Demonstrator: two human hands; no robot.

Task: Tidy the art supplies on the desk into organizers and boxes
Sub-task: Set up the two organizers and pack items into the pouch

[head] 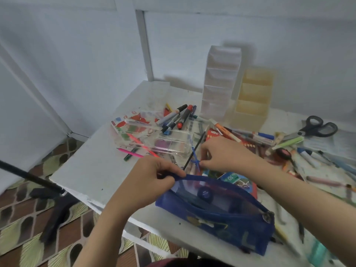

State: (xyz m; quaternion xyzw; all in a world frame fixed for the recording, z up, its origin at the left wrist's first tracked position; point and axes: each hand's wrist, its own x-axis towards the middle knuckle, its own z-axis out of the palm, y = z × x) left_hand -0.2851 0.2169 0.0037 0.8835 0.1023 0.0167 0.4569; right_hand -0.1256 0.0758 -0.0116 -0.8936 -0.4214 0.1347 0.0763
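Left hand (154,174) pinches pouch (221,214), right hand (225,153) pen (194,153)

Dark blue zip pouch (221,212): see-through mesh cloth, matt. Clear rectangular case (169,144): hard plastic, glossy, smooth. Tall white drawer organizer (219,81) and pale yellow stepped organizer (252,97): translucent frosted plastic. Scissors (316,126): black plastic handles, grey metal blades. White bench (92,166): matt, stained.

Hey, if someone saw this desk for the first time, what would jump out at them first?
The blue mesh pouch at the front centre, its top edge gripped by the left hand while the right hand pinches a thin blue cord above it. Behind, pens and markers lie scattered, with black-handled scissors far right.
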